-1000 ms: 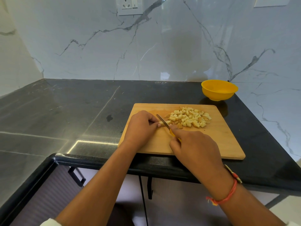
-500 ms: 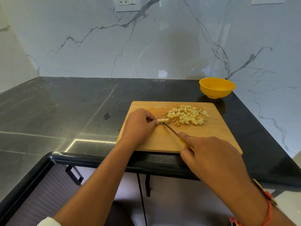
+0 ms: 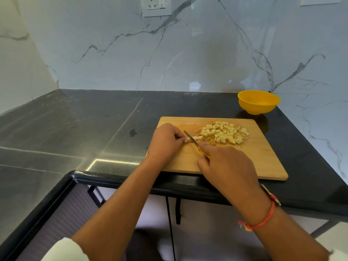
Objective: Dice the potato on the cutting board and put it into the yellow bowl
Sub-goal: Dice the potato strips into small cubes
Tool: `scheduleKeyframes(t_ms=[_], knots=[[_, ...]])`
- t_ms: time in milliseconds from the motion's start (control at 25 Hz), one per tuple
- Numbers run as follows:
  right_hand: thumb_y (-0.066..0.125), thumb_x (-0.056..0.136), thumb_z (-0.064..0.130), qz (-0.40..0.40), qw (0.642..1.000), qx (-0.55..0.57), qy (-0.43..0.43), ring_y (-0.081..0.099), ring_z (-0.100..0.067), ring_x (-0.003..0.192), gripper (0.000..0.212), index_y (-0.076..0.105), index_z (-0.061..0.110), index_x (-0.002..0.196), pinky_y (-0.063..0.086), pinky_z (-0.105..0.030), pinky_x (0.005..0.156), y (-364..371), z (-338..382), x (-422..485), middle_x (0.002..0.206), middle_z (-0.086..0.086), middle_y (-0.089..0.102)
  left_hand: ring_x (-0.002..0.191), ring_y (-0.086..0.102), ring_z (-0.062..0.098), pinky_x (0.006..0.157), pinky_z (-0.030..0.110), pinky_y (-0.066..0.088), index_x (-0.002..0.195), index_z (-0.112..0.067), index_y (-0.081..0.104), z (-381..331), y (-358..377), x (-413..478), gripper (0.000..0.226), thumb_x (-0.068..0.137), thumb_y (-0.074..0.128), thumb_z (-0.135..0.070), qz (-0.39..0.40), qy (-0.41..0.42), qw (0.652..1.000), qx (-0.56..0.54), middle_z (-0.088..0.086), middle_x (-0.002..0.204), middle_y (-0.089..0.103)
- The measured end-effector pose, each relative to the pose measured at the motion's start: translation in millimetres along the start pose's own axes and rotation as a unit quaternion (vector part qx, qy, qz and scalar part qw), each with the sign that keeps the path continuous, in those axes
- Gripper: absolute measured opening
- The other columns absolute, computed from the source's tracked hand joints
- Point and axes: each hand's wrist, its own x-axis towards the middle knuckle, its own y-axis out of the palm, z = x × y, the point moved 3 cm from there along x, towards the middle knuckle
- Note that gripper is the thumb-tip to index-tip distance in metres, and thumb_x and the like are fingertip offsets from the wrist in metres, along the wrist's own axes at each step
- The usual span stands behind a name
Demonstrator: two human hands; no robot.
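Now the light rectangular wooden cutting board (image 3: 263, 159) lies near the front edge of the glossy black stone countertop (image 3: 90, 129), and both of the person's hands work at its left part. The left hand (image 3: 165, 143) rests on the board with its fingers curled, its fingertips pinching the near end of a short pale strip of peeled potato (image 3: 199, 138) and pinning it to the wood. The right hand (image 3: 227, 165) is closed round the yellow handle of a small kitchen knife (image 3: 190, 137), with the forefinger stretched along the top. The narrow steel blade points away and to the left, and it crosses the strip just beside the left fingertips. To the right of the strip, touching it or nearly so, a loose heap of small pale potato cubes (image 3: 224, 133) sits on the far middle of the board, a few with brown skin showing. The round yellow plastic bowl (image 3: 259, 101) stands upright on the countertop beyond the board's far right corner, close to the white grey-veined marble wall (image 3: 122, 53); no potato shows inside it. A white wall socket plate (image 3: 156, 5) is set high on that wall. An orange thread bracelet (image 3: 262, 222) circles the right wrist.
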Motion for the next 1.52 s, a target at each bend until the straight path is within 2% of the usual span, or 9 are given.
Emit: scheduleKeyframes(t_ms=[120, 200, 400, 560, 720, 880, 1160, 1320, 1520], knots=[[0.037, 0.095, 0.043, 0.018, 1.000, -0.015, -0.010, 0.055, -0.014, 0.074, 0.050, 0.038, 0.043, 0.145, 0.052, -0.034, 0.064, 5, 0, 5, 0.084, 0.007, 0.062, 0.085, 0.060, 0.008, 0.080, 0.024, 0.052, 0.088, -0.022, 0.078, 3, 1, 1, 0.007, 0.085, 0.074, -0.026, -0.011, -0.001, 1.000, 0.000, -0.008, 0.094, 0.067], [0.036, 0.096, 0.042, 0.033, 0.999, -0.020, -0.020, 0.054, -0.013, 0.072, 0.050, 0.035, 0.042, 0.146, 0.052, -0.034, 0.063, 6, -2, 2, 0.081, 0.007, 0.059, 0.085, 0.060, 0.009, 0.078, 0.022, 0.050, 0.088, -0.022, 0.078, 4, 3, 1, 0.007, 0.085, 0.075, -0.028, -0.017, -0.005, 1.000, 0.003, -0.008, 0.094, 0.065], [0.033, 0.098, 0.043, 0.054, 0.998, -0.021, -0.022, 0.044, -0.008, 0.062, 0.051, 0.025, 0.047, 0.149, 0.041, -0.027, 0.054, -6, -14, -19, 0.070, 0.010, 0.047, 0.081, 0.060, 0.007, 0.073, 0.018, 0.048, 0.087, -0.022, 0.077, 6, 3, 1, 0.007, 0.085, 0.075, -0.029, -0.015, -0.016, 1.000, -0.006, -0.010, 0.089, 0.068], [0.033, 0.098, 0.044, 0.056, 0.998, -0.011, -0.012, 0.047, -0.008, 0.065, 0.050, 0.028, 0.049, 0.147, 0.045, -0.026, 0.058, -24, -19, -32, 0.067, 0.012, 0.045, 0.080, 0.059, 0.004, 0.070, 0.016, 0.044, 0.089, -0.023, 0.078, 7, 2, 1, 0.007, 0.086, 0.074, -0.028, -0.006, -0.017, 1.000, -0.014, -0.012, 0.085, 0.068], [0.036, 0.096, 0.041, 0.009, 1.000, 0.006, -0.016, 0.047, -0.008, 0.061, 0.049, 0.035, 0.047, 0.145, 0.044, -0.025, 0.055, -26, -9, -24, 0.064, 0.012, 0.046, 0.081, 0.059, 0.002, 0.073, 0.015, 0.047, 0.091, -0.022, 0.077, 9, 2, 1, 0.007, 0.087, 0.072, -0.025, 0.005, -0.011, 1.000, -0.022, -0.013, 0.087, 0.068], [0.037, 0.095, 0.043, -0.005, 1.000, 0.000, -0.013, 0.053, -0.010, 0.068, 0.048, 0.040, 0.046, 0.143, 0.052, -0.031, 0.063, -6, 1, -6, 0.075, 0.009, 0.058, 0.080, 0.061, 0.002, 0.070, 0.013, 0.045, 0.088, -0.022, 0.078, 9, 0, 1, 0.006, 0.087, 0.073, -0.024, 0.003, -0.011, 0.999, -0.030, -0.011, 0.087, 0.071], [0.039, 0.092, 0.042, 0.016, 1.000, 0.012, -0.020, 0.056, -0.012, 0.071, 0.050, 0.044, 0.041, 0.142, 0.054, -0.034, 0.066, 8, 2, 8, 0.082, 0.008, 0.063, 0.082, 0.062, 0.005, 0.075, 0.020, 0.049, 0.085, -0.023, 0.076, 9, 1, 2, 0.003, 0.086, 0.074, -0.024, 0.007, -0.026, 0.999, -0.033, -0.011, 0.087, 0.070], [0.037, 0.095, 0.042, 0.056, 0.998, 0.012, -0.029, 0.055, -0.012, 0.070, 0.050, 0.038, 0.042, 0.145, 0.052, -0.034, 0.064, 5, -2, -1, 0.076, 0.008, 0.057, 0.081, 0.062, 0.006, 0.072, 0.017, 0.048, 0.086, -0.021, 0.076, 7, 2, 0, 0.005, 0.087, 0.073, -0.025, -0.004, -0.030, 0.999, -0.024, -0.010, 0.085, 0.069], [0.034, 0.097, 0.044, 0.065, 0.998, 0.002, -0.024, 0.051, -0.009, 0.066, 0.051, 0.027, 0.049, 0.147, 0.051, -0.030, 0.061, -10, -15, -25, 0.071, 0.009, 0.051, 0.079, 0.060, 0.004, 0.067, 0.014, 0.045, 0.086, -0.024, 0.075, 8, 3, 0, 0.004, 0.087, 0.073, -0.027, -0.006, -0.026, 1.000, -0.017, -0.013, 0.083, 0.066]])
